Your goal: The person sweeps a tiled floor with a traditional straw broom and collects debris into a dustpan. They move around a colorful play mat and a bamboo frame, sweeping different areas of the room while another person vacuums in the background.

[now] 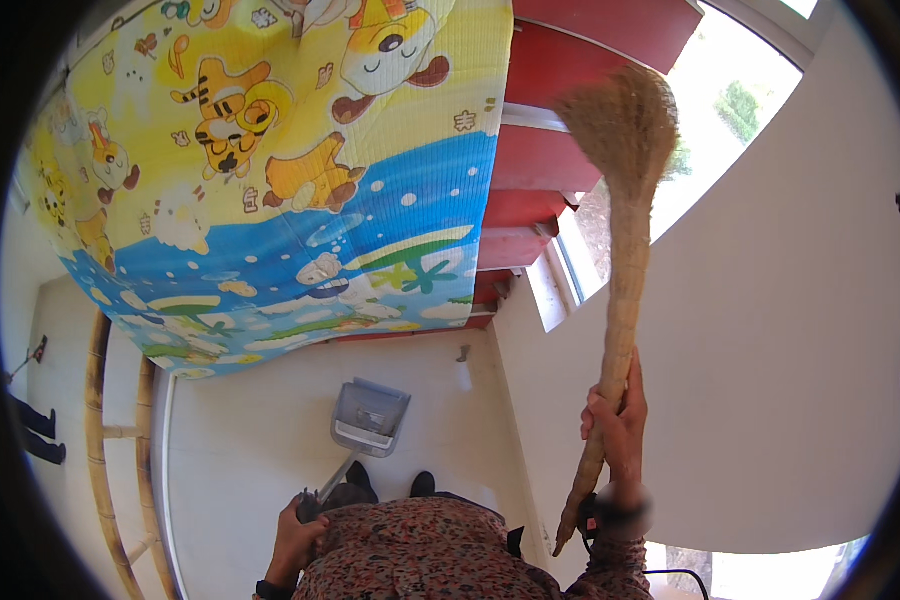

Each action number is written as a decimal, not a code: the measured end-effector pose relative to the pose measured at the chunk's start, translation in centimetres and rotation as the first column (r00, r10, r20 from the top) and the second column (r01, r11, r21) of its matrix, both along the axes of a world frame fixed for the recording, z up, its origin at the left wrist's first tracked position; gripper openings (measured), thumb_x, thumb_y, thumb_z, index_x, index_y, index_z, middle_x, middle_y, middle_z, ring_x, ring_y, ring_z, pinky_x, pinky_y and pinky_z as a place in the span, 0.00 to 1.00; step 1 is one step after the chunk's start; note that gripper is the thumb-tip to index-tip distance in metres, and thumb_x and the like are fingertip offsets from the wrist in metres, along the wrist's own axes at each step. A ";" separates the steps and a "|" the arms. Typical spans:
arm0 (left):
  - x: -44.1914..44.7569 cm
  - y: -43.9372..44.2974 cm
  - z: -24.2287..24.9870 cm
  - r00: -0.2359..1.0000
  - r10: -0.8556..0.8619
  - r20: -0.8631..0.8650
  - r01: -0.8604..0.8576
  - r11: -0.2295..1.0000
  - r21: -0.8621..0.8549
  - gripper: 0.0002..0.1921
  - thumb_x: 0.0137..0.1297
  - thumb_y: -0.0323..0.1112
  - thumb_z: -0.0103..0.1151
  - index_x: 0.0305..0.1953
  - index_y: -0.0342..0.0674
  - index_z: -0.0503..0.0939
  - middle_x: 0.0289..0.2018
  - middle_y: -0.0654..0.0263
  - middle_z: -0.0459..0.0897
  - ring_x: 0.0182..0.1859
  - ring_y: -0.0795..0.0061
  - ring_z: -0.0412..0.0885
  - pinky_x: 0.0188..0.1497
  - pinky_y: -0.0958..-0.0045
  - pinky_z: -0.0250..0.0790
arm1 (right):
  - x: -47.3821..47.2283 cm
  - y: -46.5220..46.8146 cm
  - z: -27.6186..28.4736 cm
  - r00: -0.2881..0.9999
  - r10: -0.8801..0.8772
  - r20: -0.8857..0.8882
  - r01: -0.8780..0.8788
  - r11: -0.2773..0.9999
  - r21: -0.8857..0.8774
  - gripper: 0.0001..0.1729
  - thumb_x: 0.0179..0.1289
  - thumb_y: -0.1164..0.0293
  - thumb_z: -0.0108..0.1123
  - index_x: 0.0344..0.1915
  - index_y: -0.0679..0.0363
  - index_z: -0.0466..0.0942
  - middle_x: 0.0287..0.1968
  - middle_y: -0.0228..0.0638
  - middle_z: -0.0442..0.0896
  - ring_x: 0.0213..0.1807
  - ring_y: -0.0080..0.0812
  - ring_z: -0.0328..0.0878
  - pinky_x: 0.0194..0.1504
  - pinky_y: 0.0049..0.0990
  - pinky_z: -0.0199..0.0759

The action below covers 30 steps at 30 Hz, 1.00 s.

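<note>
My right hand [619,427] grips the bound handle of a straw broom [626,225] partway down. The broom is raised with its bristle head [626,124] upward, in front of red stepped panels [544,161] and a window. Those bristles look slightly blurred; whether they touch a panel I cannot tell. Low in the view, my left hand [300,529] is closed around the dark top of a long-handled dustpan's handle. The grey plastic dustpan [371,412] is just beyond my dark shoes, over the pale floor, with some light-coloured matter visible in it.
A cartoon-printed foam mat [292,202] hangs across the upper left, beside the red panels. A bamboo ladder [97,420] stands at left. Beyond it are a person's dark-trousered legs [37,427]. A white wall [765,337] fills the right side.
</note>
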<state>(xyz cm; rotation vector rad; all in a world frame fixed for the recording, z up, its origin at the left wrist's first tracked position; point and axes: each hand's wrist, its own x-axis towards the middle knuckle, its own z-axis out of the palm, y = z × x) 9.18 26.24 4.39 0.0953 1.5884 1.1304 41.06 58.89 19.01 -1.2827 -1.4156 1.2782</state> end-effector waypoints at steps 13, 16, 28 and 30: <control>0.8 -0.1 0.0 0.931 -0.240 -0.275 0.223 0.970 -0.091 0.24 0.50 0.22 0.62 0.53 0.33 0.76 0.33 0.62 0.84 0.20 0.76 0.78 0.21 0.73 0.70 | 1.6 -0.1 0.3 0.903 0.174 -0.393 -0.258 0.951 -0.172 0.42 0.65 0.78 0.54 0.77 0.59 0.51 0.31 0.30 0.72 0.23 0.21 0.72 0.23 0.22 0.70; 0.9 0.2 0.1 0.928 -0.256 -0.270 0.249 0.967 -0.062 0.25 0.49 0.25 0.65 0.53 0.33 0.77 0.34 0.64 0.84 0.25 0.78 0.79 0.25 0.74 0.72 | 1.8 0.8 -0.6 0.904 0.230 -0.361 -0.302 0.940 -0.158 0.43 0.65 0.78 0.54 0.78 0.59 0.49 0.31 0.31 0.73 0.22 0.22 0.72 0.22 0.23 0.71; 0.8 0.2 -0.1 0.828 -0.414 -0.378 0.366 0.910 -0.196 0.27 0.48 0.34 0.69 0.53 0.34 0.80 0.39 0.66 0.87 0.40 0.77 0.82 0.48 0.73 0.75 | 1.5 -0.6 -0.4 0.947 0.155 -0.283 -0.163 0.987 -0.004 0.48 0.60 0.81 0.52 0.80 0.59 0.45 0.31 0.35 0.75 0.21 0.23 0.72 0.21 0.23 0.70; 0.8 0.2 -0.3 0.823 -0.408 -0.395 0.365 0.913 -0.184 0.27 0.47 0.34 0.69 0.52 0.34 0.80 0.39 0.66 0.87 0.41 0.77 0.83 0.49 0.73 0.75 | 1.2 -1.1 0.0 0.941 0.151 -0.302 -0.163 0.987 -0.015 0.48 0.60 0.81 0.52 0.80 0.59 0.45 0.32 0.35 0.74 0.21 0.23 0.71 0.22 0.23 0.70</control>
